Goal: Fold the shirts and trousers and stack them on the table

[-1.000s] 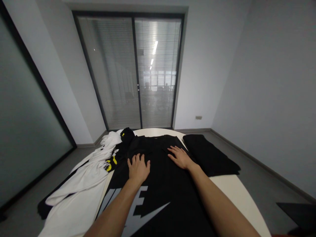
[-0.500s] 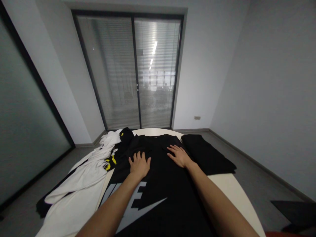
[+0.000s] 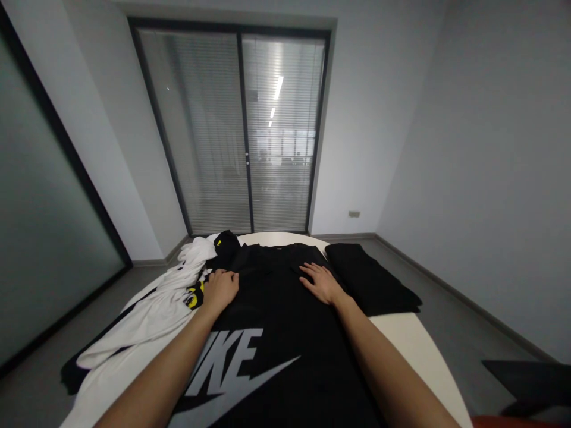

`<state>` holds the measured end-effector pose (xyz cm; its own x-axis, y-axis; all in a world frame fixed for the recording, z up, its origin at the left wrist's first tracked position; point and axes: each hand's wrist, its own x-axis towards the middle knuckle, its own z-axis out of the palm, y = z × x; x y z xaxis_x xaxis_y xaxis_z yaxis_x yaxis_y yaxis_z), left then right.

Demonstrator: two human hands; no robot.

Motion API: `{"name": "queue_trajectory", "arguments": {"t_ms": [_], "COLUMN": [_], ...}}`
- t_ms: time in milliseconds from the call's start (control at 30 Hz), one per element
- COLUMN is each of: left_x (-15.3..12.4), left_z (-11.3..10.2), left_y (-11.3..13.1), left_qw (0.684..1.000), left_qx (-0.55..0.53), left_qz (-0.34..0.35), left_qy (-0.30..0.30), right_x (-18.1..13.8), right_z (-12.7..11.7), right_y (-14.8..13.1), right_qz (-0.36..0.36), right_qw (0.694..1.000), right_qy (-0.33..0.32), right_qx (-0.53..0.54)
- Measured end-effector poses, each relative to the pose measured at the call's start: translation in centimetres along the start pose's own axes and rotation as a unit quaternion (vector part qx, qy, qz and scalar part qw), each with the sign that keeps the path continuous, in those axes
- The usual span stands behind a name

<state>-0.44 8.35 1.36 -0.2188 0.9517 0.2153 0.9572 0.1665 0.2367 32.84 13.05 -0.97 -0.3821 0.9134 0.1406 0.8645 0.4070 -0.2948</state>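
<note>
A black T-shirt (image 3: 285,321) with a large grey NIKE print lies spread out, its neckline at the far end. My left hand (image 3: 222,287) rests at its left edge, beside the crumpled clothes. The fingers there are bent, their tips partly out of sight, with the thumb apart; I see nothing held. On the upper right of the shirt, my right hand (image 3: 319,282) lies flat with fingers spread.
White crumpled clothing (image 3: 147,318) and black clothing with yellow print (image 3: 227,245) are heaped along the left side of the round cream table (image 3: 414,351). A folded black garment (image 3: 370,279) lies at the right. A glass door (image 3: 205,137) with blinds stands beyond.
My left hand has moved left across the shirt to its edge, and its fingers are now more bent. My right hand has stayed in nearly the same place on the shirt.
</note>
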Motion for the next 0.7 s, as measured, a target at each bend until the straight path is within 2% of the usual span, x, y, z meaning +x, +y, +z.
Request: {"name": "queue_trajectory", "arguments": {"t_ms": [133,233,567,700], "left_x": [1.1,1.1,-0.9,-1.2], "left_z": [-0.3,-0.7,-0.7,-0.2], "left_y": [-0.6,-0.2,5.1,6.1], "left_qw": [0.999,0.998,0.989,0.986], "left_qx": [-0.038,-0.059,-0.074,-0.064], "left_qz": [0.02,0.035,0.123,0.144], "left_qy": [0.002,0.006,-0.026,-0.053], "right_x": [0.1,0.1,0.2,0.0], "right_z": [-0.1,0.0,0.3,0.2], "right_y": [0.0,0.1,0.5,0.5], "right_qz": [0.005,0.001,-0.008,-0.008], "right_qw": [1.0,1.0,1.0,1.0], "right_qy": [0.002,0.005,0.018,0.018], "right_qx": [0.002,0.007,0.012,0.013]}}
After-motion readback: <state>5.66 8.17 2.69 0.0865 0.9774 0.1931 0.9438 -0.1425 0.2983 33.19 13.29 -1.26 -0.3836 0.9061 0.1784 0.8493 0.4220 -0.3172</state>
